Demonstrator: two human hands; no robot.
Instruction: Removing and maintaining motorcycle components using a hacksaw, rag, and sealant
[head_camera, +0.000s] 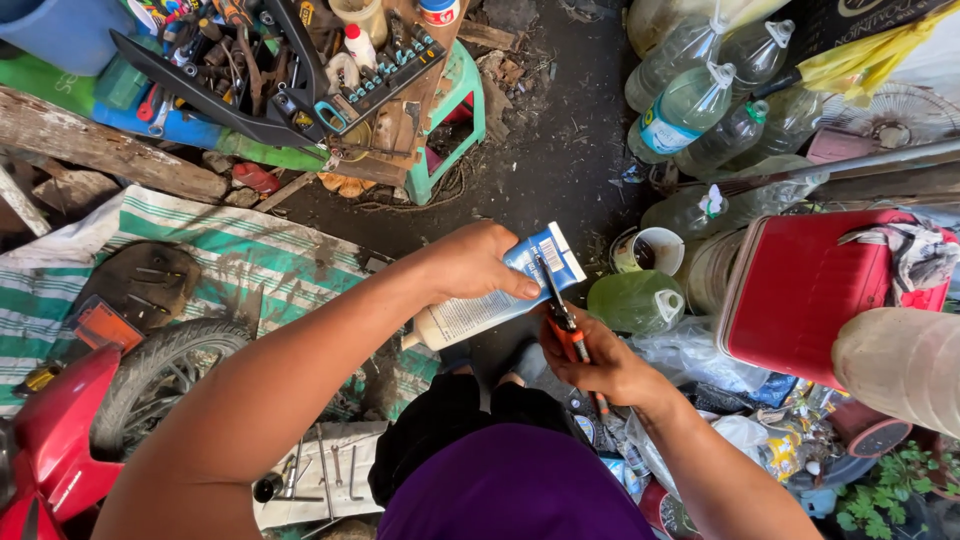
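My left hand (473, 262) grips a white and blue squeeze tube (497, 295), held level in front of me with its flat crimped end to the right. My right hand (600, 365) holds orange-handled cutters (562, 318), whose dark blades reach up against the tube's blue end. The two hands sit close together above my knees and a purple shirt.
A red motorbike with its front tyre (160, 375) stands at lower left on a green striped sheet (260, 250). An open black tool case (270, 75) lies at the top beside a green stool (450, 110). Plastic bottles (690, 100) and a red cooler box (810, 290) crowd the right.
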